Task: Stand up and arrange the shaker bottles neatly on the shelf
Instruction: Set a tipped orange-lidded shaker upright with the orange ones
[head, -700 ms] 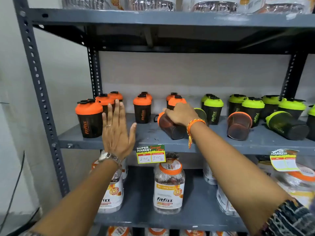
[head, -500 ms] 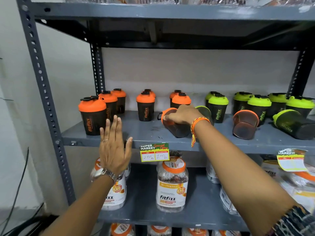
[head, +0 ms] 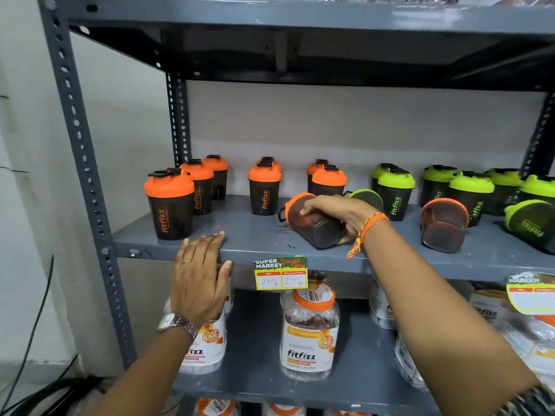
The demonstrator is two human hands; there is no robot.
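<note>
Four fallen shakers: two orange-lidded, two green-lidded, all on the middle shelf (head: 258, 235).
Right hand (head: 339, 214): my fingers wrap the orange-lidded shaker (head: 312, 223); it lies on its side, lid toward the left, base toward the shelf's front edge.
Left hand (head: 199, 274): open and flat, holding nothing; fingertips rest at the shelf's front edge, just beside the front-left upright shaker (head: 169, 202).
Other fallen orange shaker (head: 444, 224): lies to the right, well apart from my grip.
Price tag (head: 281, 273): hangs from the shelf edge between my arms.
</note>
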